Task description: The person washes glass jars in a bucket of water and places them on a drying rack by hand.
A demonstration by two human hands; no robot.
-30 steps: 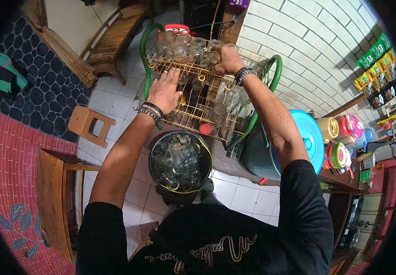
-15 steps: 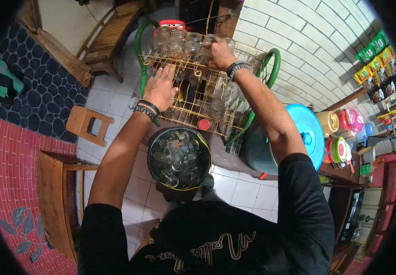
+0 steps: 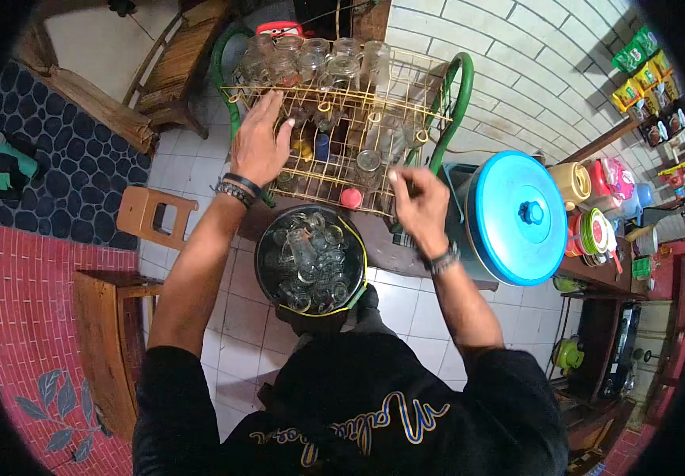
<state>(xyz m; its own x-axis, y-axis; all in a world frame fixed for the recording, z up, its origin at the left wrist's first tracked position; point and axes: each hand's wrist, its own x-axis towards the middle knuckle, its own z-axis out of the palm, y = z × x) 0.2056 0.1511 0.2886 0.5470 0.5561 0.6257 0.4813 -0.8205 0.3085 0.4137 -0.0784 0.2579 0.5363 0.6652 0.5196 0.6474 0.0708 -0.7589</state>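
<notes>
"What was nearest?"
"Bucket (image 3: 268,279) w/ glasses (image 3: 304,252) piled in."
"R hand (image 3: 422,205)?"
"Loosely curled, gripped nothing, just by rack's (image 3: 350,101) front."
"L hand (image 3: 261,144)?"
"Flat-ish, no grip, fingers at top rail."
"Beyond?"
"More glasses (image 3: 345,65) stood atop rack, nr brick wall (image 3: 485,87)."

Wire rack (image 3: 342,99) topped with glasses (image 3: 310,59); left hand (image 3: 259,147) at its upper edge, right hand (image 3: 422,202) beside its lower right corner, bucket (image 3: 264,270) of glassware (image 3: 304,254) in front.
</notes>
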